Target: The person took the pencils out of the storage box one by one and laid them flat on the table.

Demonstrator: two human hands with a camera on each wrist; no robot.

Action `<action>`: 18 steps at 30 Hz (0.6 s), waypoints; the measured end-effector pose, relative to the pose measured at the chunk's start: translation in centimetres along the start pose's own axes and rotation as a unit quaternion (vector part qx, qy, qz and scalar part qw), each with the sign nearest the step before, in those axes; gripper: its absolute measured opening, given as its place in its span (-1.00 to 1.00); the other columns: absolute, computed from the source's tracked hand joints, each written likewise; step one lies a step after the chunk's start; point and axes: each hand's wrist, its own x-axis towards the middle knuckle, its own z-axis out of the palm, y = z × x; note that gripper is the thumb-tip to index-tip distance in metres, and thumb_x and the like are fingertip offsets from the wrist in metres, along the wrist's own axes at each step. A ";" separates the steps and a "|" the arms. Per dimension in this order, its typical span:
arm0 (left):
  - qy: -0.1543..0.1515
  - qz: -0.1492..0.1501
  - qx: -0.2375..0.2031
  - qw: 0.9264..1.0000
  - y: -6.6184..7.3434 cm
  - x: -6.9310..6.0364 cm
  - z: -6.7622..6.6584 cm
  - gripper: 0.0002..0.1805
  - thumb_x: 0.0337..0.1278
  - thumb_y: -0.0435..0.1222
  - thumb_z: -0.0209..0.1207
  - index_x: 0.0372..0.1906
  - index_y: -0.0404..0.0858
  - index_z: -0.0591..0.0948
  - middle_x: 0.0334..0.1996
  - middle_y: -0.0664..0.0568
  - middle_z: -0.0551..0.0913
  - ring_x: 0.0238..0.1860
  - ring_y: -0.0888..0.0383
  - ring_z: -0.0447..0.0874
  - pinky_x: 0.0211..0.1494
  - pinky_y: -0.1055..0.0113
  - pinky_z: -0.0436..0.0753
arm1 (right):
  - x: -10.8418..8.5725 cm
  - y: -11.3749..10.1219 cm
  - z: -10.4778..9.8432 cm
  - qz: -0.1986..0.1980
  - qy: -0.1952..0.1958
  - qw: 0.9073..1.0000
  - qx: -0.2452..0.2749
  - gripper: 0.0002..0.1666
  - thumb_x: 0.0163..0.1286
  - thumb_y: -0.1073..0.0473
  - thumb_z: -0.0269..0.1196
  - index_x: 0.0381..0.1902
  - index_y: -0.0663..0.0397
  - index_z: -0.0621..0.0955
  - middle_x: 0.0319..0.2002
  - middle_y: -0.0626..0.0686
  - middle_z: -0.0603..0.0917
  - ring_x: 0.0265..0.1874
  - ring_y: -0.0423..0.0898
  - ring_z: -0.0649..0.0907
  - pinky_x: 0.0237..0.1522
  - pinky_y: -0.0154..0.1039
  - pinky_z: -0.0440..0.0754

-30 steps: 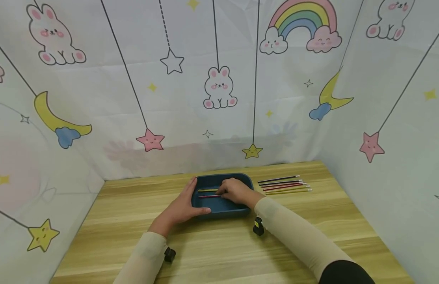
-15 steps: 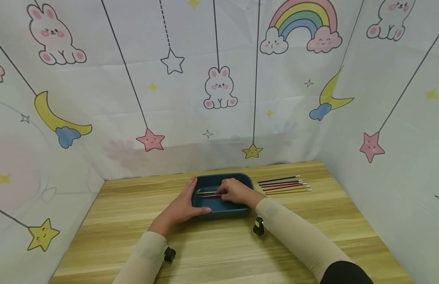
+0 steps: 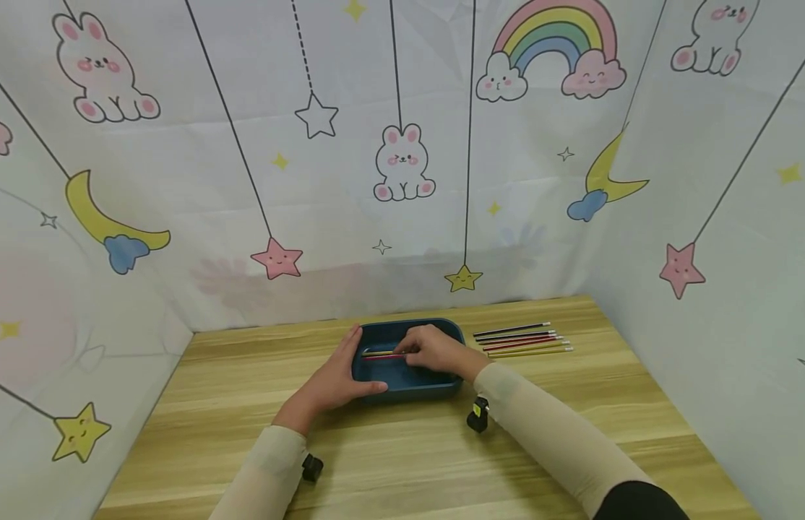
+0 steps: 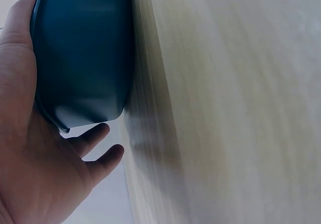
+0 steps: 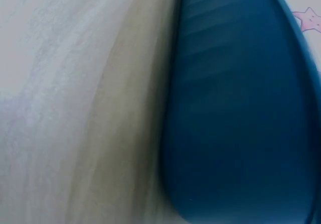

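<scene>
A dark blue tray (image 3: 394, 373) stands on the wood-grain table near the back. Around its left end my left hand (image 3: 331, 375) holds on, thumb over the front rim and fingers along the left side; in the left wrist view two fingertips stick out free of the tray wall (image 4: 83, 58). Inside the tray, a yellow pencil (image 3: 376, 353) and a red pencil (image 3: 381, 357) lie side by side, pointing left. My right hand (image 3: 438, 350) reaches in over the right side, its fingers pinching the red pencil near its right part. Those fingers hide the pencils' right ends.
Right of the tray, several dark, red and yellow pencils (image 3: 522, 341) lie in a loose row, white ends to the right. A printed cloth (image 3: 337, 217) walls the table (image 3: 389, 462) at the back and sides. Small black cameras (image 3: 313, 467) sit on both wrists.
The yellow and red pencils in the tray have come together, from apart to side by side. The right hand has shifted only slightly; the left hand and the tray have stayed put.
</scene>
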 end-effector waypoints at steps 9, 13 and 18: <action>0.006 0.001 -0.003 1.000 -0.1 0.0 0.0 0.48 0.16 0.35 0.51 0.86 -0.10 -0.18 0.85 -0.01 -0.24 0.81 -0.17 -0.16 0.70 -0.31 0.16 | -0.7 -0.8 -2.0 0.003 -0.009 0.999 0.036 -0.68 0.53 0.34 0.37 0.13 0.02 0.88 -0.07 -0.09 0.80 -0.15 -0.22 0.70 -0.09 -0.24 0.73; 0.007 0.004 -0.004 1.000 -0.1 0.0 0.0 0.48 0.16 0.36 0.51 0.86 -0.09 -0.18 0.85 -0.01 -0.24 0.81 -0.18 -0.16 0.69 -0.33 0.16 | -1.1 -0.9 -3.0 0.001 -0.018 0.999 0.049 -0.66 0.53 0.35 0.36 0.15 0.00 0.88 -0.08 -0.11 0.79 -0.14 -0.21 0.68 -0.09 -0.24 0.71; 0.006 0.004 -0.002 1.000 -0.1 0.1 0.1 0.49 0.14 0.38 0.51 0.86 -0.09 -0.17 0.85 0.00 -0.23 0.81 -0.18 -0.15 0.70 -0.32 0.16 | -2.1 -1.1 -4.5 -0.006 -0.038 0.996 0.077 -0.66 0.57 0.38 0.31 0.17 0.08 0.86 -0.10 -0.06 0.77 -0.15 -0.17 0.67 -0.09 -0.20 0.70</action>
